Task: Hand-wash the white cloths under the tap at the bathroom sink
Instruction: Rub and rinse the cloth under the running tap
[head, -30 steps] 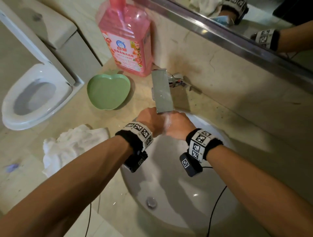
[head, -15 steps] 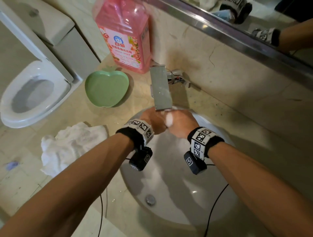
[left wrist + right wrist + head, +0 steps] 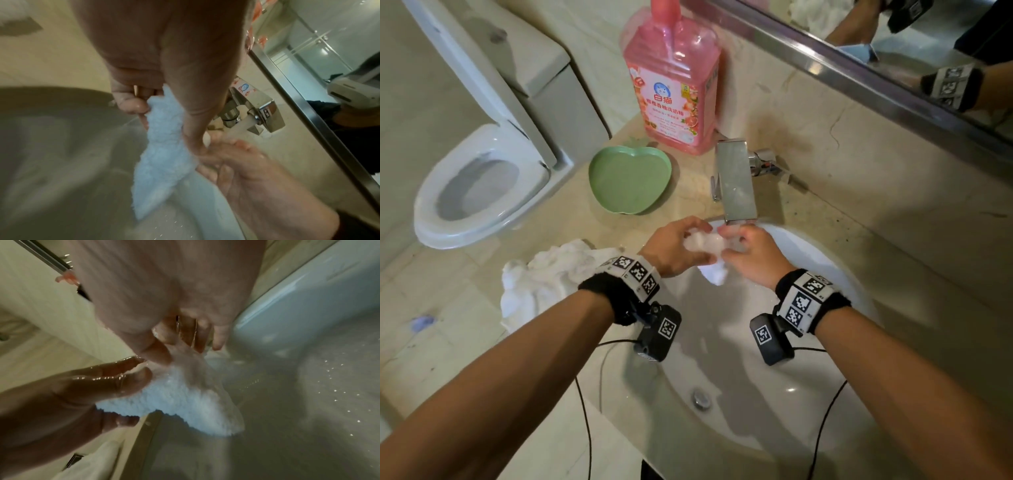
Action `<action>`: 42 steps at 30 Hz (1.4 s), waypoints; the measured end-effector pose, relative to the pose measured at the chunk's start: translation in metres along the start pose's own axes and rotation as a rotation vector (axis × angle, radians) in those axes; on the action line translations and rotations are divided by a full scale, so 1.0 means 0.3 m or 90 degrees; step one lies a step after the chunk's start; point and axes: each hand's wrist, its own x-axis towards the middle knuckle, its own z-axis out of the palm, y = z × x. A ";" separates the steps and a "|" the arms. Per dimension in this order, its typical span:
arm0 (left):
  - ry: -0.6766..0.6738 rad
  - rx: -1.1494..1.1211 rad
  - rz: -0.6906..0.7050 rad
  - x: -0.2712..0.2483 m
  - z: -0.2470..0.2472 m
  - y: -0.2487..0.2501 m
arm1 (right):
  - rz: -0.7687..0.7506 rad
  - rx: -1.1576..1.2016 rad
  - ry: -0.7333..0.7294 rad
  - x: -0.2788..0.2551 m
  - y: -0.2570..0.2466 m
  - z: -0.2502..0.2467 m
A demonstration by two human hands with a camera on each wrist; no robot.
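Hands parted slightly; both hands' fingers (image 3: 726, 231) grip white cloth (image 3: 703, 244) beneath tap (image 3: 736, 181)

Dim, warm indoor light across the head view; brightest patch sits in the white sink (image 3: 825, 260) by the tap (image 3: 736, 181), w/ small glare spots low in the bowl. Forearms cast soft shadows over the basin. Wide-angle bending at the edges, mirror frame (image 3: 859, 72) slanting. Both wrist views murky, grainy & motion-blurred; near skin out of focus, wet fingers (image 3: 123, 378) glinting.
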 end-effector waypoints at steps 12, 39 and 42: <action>-0.043 0.012 -0.057 -0.013 0.018 -0.024 | -0.102 -0.108 0.106 -0.017 -0.002 0.004; -0.049 0.118 -0.061 -0.026 0.049 -0.029 | -0.036 -0.038 0.240 -0.053 -0.030 -0.231; 0.006 0.108 -0.129 -0.039 0.025 -0.029 | -0.010 -0.047 0.233 -0.053 -0.020 -0.204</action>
